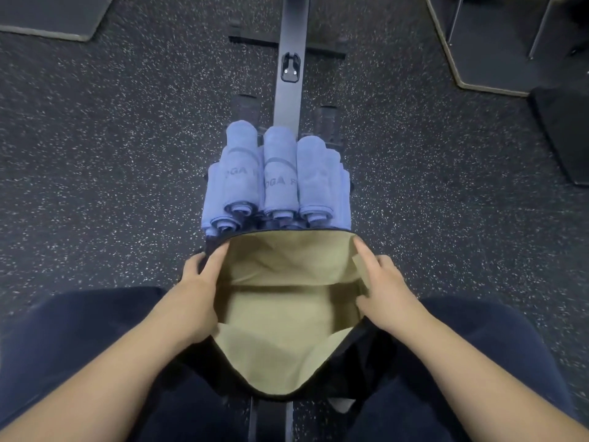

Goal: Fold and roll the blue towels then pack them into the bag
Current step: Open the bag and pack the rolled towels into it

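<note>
Several rolled blue towels [277,183] lie stacked side by side just beyond the bag, their rolled ends facing me. The dark bag [287,314] with a tan lining sits between my knees, its mouth spread wide and nothing visible inside. My left hand [199,282] grips the bag's left rim, fingers over the edge. My right hand [382,288] holds the right rim, thumb inside against the lining.
A long dark metal rail [291,59] runs away from me under the towels. The floor is dark speckled rubber [111,154]. Black mats lie at the far left [54,14] and far right [497,39]. My dark-trousered legs flank the bag.
</note>
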